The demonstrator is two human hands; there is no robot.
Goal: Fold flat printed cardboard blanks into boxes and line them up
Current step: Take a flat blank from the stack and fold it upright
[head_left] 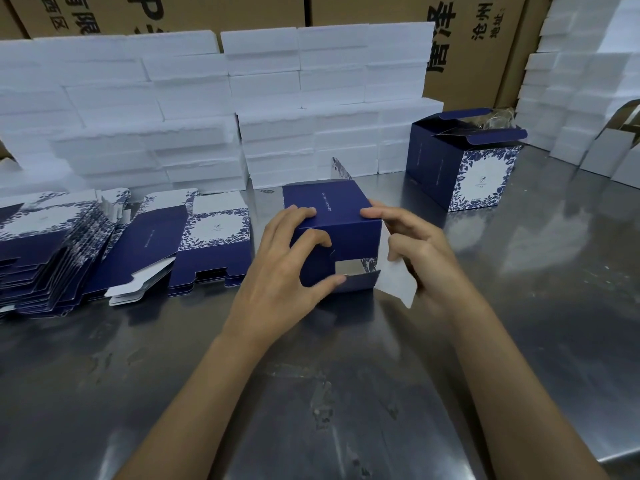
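Observation:
A navy blue box [332, 216] with a blue-and-white leaf print lies on its side on the steel table [346, 375], its end flaps toward me. My left hand [287, 268] grips its left end, thumb on the near flap and fingers over the top edge. My right hand [412, 251] holds the right end, fingers on the top edge, with a white flap [398, 282] sticking out against the palm. A finished box [464, 164] stands upright at the back right, its top flaps open. Flat printed blanks [207, 244] lie in stacks at the left, and a fanned pile [48, 251] at the far left.
White foam blocks [207, 109] are stacked in a wall along the back of the table, and more foam blocks [581, 77] rise at the right. Brown shipping cartons [467, 39] stand behind them. Grey folded cardboard [616, 157] sits at the far right.

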